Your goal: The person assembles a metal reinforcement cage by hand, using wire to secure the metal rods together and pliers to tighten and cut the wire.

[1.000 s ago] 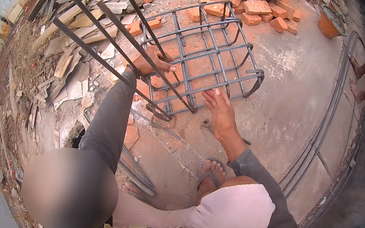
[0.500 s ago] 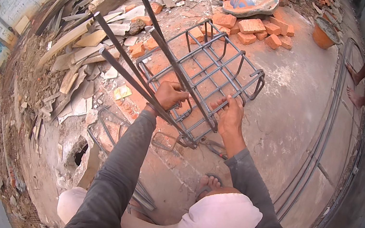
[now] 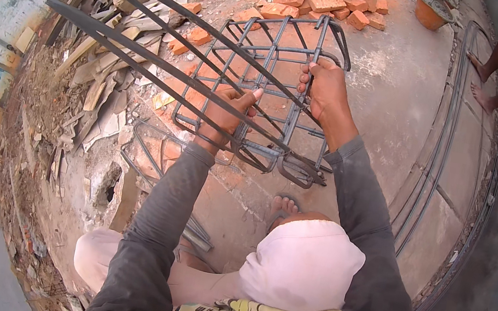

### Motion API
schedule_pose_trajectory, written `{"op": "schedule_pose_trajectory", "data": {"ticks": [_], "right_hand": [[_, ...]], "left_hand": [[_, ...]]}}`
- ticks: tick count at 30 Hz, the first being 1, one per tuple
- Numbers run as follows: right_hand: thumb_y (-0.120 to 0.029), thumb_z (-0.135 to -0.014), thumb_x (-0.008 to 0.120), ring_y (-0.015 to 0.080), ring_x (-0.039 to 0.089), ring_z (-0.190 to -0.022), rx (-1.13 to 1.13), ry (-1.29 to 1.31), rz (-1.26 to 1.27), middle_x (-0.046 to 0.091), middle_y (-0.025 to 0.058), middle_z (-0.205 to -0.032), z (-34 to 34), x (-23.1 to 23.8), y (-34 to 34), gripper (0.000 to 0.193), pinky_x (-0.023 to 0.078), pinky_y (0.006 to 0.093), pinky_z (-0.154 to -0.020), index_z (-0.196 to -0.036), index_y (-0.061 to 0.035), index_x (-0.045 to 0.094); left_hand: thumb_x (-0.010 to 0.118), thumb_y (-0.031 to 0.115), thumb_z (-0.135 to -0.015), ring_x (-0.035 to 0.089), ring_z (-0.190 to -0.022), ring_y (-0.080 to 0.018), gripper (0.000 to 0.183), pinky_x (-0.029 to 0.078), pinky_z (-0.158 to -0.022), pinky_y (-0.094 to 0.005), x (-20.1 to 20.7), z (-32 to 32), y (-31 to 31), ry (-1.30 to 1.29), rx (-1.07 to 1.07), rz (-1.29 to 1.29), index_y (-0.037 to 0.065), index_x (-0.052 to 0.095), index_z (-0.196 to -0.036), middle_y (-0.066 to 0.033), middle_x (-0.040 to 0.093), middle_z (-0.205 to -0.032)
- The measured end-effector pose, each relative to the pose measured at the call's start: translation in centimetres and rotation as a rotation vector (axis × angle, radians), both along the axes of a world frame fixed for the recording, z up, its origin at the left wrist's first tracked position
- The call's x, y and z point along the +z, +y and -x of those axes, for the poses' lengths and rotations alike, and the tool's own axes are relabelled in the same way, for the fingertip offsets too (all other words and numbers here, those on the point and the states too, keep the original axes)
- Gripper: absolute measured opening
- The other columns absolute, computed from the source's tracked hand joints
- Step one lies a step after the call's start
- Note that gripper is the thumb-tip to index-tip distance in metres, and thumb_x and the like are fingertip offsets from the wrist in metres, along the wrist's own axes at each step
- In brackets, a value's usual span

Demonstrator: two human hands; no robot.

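Before me is a rebar cage [image 3: 272,53] of crossed grey steel bars, tilted so that its long bars stick out toward the upper left. Several long bars [image 3: 140,56] run from the lattice out over the rubble. My left hand [image 3: 227,115] is closed round bars at the near left part of the cage, its thumb lifted along them. At the far right part, my right hand [image 3: 324,87] wraps its fingers about another bar of the same cage. Parts of the gripped bars are hidden behind my fingers.
Orange bricks [image 3: 326,2] lie in a heap beyond the cage. An orange bucket [image 3: 433,11] stands farther right. Broken boards and rubble [image 3: 97,89] cover the left side. Long thin bars [image 3: 441,143] lie along the right, near another person's feet [image 3: 480,82]. Loose bent bars [image 3: 145,157] rest near my left forearm.
The cage has turned and tipped, its long bars swinging down to the left. My right hand has moved up and away from me; my left hand has shifted slightly left.
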State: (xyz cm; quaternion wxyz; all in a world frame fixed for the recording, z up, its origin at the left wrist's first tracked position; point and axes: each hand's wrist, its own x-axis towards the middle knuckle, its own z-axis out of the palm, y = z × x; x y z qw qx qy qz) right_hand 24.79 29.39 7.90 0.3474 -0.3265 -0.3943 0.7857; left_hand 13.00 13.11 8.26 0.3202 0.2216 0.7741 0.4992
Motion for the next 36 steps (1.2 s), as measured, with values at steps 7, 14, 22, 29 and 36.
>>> {"op": "schedule_pose_trajectory", "data": {"ticks": [7, 14, 22, 29, 36], "right_hand": [[0.000, -0.092, 0.045, 0.0120, 0.048, -0.057, 0.274, -0.010, 0.005, 0.051, 0.0072, -0.073, 2.9, -1.2, 5.2, 0.009, 0.042, 0.0301, -0.046, -0.086, 0.0031, 0.052], [-0.006, -0.091, 0.049, 0.0169, 0.065, -0.070, 0.177, -0.198, -0.275, 0.066, 0.0140, -0.088, 2.3, -5.5, 20.6, 0.021, 0.052, 0.0288, -0.055, -0.103, 0.0084, 0.059], [-0.008, -0.096, 0.048, 0.0105, 0.057, -0.072, -0.560, -0.101, -0.437, 0.060, 0.0041, -0.088, -10.9, -6.5, 6.9, 0.023, 0.048, 0.0245, -0.060, -0.113, 0.0012, 0.060], [-0.010, -0.095, 0.055, 0.0091, 0.057, -0.079, -0.572, -0.317, -0.467, 0.059, 0.0022, -0.088, -11.0, -8.1, 0.3, 0.021, 0.047, 0.0227, -0.062, -0.113, 0.0000, 0.060], [-0.017, -0.097, 0.052, 0.0184, 0.064, -0.084, -0.472, -0.254, -0.049, 0.062, 0.0094, -0.095, -10.0, -10.7, 0.2, 0.023, 0.052, 0.0305, -0.071, -0.114, -0.0015, 0.052]], "left_hand": [[0.067, 0.033, -0.090, 0.062, -0.051, -0.0170, 0.039, 0.048, -0.044, -0.0287, -0.3, -2.4, 1.6, -0.074, 0.094, -0.090, -0.004, 0.061, -0.078, -0.0083, 0.060, -0.065], [0.074, 0.031, -0.083, 0.068, -0.064, -0.0267, 0.040, 0.051, -0.053, -0.0377, -6.4, -2.4, 14.1, -0.022, -0.013, -0.047, -0.007, 0.060, -0.082, -0.0182, 0.064, -0.068], [0.069, 0.045, -0.083, 0.067, -0.064, -0.0344, 0.050, 0.051, -0.060, -0.0444, -10.3, -2.3, 15.0, 0.523, -0.084, 0.208, -0.003, 0.062, -0.069, -0.0196, 0.065, -0.064], [0.069, 0.046, -0.076, 0.055, -0.093, -0.0328, 0.049, 0.046, -0.077, -0.0427, -6.9, -0.1, 15.1, 1.220, -0.269, -0.012, -0.001, 0.064, -0.090, -0.0168, 0.056, -0.095], [0.076, 0.043, -0.072, 0.054, -0.094, -0.0324, 0.049, 0.045, -0.078, -0.0444, -8.4, -0.3, 14.8, 1.069, -0.265, -0.065, 0.002, 0.057, -0.091, -0.0152, 0.055, -0.096]]}}
